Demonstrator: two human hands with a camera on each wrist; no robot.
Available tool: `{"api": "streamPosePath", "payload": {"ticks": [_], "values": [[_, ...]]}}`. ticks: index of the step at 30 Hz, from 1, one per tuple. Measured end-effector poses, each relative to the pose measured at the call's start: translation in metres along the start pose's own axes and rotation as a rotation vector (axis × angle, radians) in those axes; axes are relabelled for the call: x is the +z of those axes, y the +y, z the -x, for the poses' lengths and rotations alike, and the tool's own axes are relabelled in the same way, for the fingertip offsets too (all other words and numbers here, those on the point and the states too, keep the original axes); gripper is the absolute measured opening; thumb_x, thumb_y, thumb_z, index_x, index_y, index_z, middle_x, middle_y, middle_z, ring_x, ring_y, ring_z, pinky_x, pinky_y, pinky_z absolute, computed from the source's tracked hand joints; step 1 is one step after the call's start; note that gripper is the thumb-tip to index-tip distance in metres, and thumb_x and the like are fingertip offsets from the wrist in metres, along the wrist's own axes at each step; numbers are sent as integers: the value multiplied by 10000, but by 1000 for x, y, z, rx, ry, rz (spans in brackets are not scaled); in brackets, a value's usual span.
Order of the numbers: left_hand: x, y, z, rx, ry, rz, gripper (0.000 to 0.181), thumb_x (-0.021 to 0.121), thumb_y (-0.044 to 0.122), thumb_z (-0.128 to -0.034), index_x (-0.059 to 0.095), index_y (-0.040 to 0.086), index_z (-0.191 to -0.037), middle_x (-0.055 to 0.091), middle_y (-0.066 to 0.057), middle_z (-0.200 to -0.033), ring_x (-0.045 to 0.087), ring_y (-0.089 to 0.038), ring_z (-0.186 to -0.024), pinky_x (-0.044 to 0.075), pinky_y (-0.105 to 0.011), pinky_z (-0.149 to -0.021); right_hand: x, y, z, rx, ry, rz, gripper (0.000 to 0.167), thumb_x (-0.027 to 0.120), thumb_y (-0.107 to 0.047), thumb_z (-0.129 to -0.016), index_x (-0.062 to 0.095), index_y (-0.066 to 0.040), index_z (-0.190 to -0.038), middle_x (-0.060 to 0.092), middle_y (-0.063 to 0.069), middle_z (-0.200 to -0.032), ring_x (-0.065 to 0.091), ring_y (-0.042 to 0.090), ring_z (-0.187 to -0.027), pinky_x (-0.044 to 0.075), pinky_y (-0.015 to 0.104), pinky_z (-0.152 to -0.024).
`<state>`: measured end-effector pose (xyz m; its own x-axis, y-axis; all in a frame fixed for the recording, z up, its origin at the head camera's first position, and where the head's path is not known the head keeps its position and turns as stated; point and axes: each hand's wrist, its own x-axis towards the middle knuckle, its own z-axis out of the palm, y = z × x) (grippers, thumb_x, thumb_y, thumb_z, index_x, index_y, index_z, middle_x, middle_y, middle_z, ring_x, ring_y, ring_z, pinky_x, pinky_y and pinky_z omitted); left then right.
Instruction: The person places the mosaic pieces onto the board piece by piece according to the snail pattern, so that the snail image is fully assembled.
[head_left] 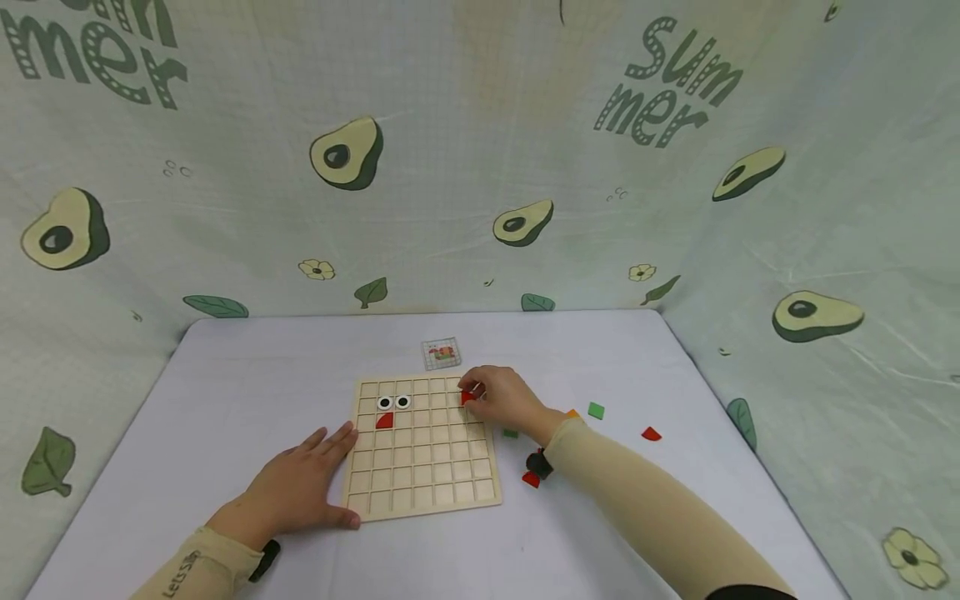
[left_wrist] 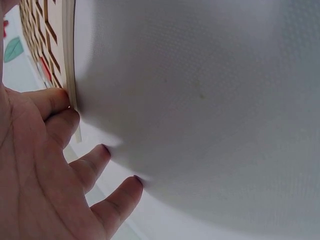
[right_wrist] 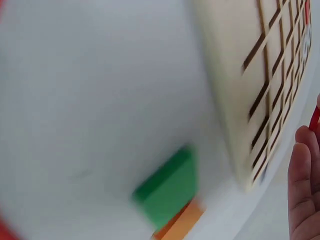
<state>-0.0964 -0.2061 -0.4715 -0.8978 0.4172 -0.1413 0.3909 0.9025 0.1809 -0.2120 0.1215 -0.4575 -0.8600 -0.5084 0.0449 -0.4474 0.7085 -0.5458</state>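
Nearest the camera, the right sleeve [head_left: 645, 517] enters from the near right and slants far and left across the table [head_left: 525, 554]; the left sleeve [head_left: 198, 567] enters at near left. Left hand [head_left: 300, 483]: fingers spread, none curled round anything, two fingertips against the left edge of the gridded board [head_left: 422, 477] in the wrist view, others on the cloth, thumb at the near left corner. Judged a brace against sliding, leaving the cells uncovered. Right hand [head_left: 506, 396]: palm side turned down and left, thumb and fingers pinched on a red piece [head_left: 467, 397] at the board's far right corner; a fingertip hold probably suits so small a part and so narrow a cell. Cannot tell whether the piece touches the board. Seated at far left: two eye discs [head_left: 393, 402] side by side, a red quarter-round [head_left: 385, 421] just nearer. Picture card [head_left: 441, 353] lies beyond the far edge, likely put there for easy viewing. Loose pieces, among them a green square [head_left: 596, 410] and a red wedge [head_left: 651, 433], lie right of the board, presumably for the right hand's reach.
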Motion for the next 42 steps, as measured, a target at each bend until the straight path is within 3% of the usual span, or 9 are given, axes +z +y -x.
{"api": "streamPosePath", "payload": {"ticks": [10, 19, 34, 38, 42], "values": [[2, -3, 1, -10, -8, 9, 1255, 659, 869, -590, 435, 33, -1497, 371, -112, -1570, 374, -482, -1365, 419, -633, -990, 45, -48, -31, -77, -74, 38, 244, 762, -174, -862, 721, -146, -1101, 687, -102, -950, 615, -6, -832, 505, 191, -751], [1, -2, -1, 0, 1, 7, 1228, 675, 849, -605, 438, 40, -1498, 376, -99, -1569, 378, -472, -1367, 425, -623, -991, 62, -53, -36, -110, -73, 50, 180, 696, -77, -878, 725, -131, -1048, 657, -77, -942, 560, 23, -792, 481, 164, -722], [-2, -1, 2, 2, 12, 12, 1216, 708, 818, -612, 436, 26, -1495, 384, -116, -1562, 388, -481, -1356, 434, -631, -974, 60, -60, -37, -131, -92, 117, 93, 739, -162, -899, 712, -158, -988, 609, -134, -834, 545, 6, -752, 467, 160, -695], [-3, 0, 2, -1, 10, 12, 1209, 717, 807, -616, 435, 27, -1495, 383, -115, -1563, 389, -480, -1356, 436, -631, -972, 49, -59, -35, -143, -108, 109, 145, 736, -185, -899, 723, -145, -1038, 643, -117, -875, 564, 4, -764, 475, 166, -711], [-1, -1, 1, -11, -1, 12, 1223, 707, 821, -607, 433, 30, -1498, 372, -111, -1569, 379, -480, -1362, 425, -630, -986, 24, -53, -28, -125, -112, 74, 221, 727, -175, -906, 717, -99, -1113, 695, -40, -967, 622, 46, -817, 508, 216, -752]]}}
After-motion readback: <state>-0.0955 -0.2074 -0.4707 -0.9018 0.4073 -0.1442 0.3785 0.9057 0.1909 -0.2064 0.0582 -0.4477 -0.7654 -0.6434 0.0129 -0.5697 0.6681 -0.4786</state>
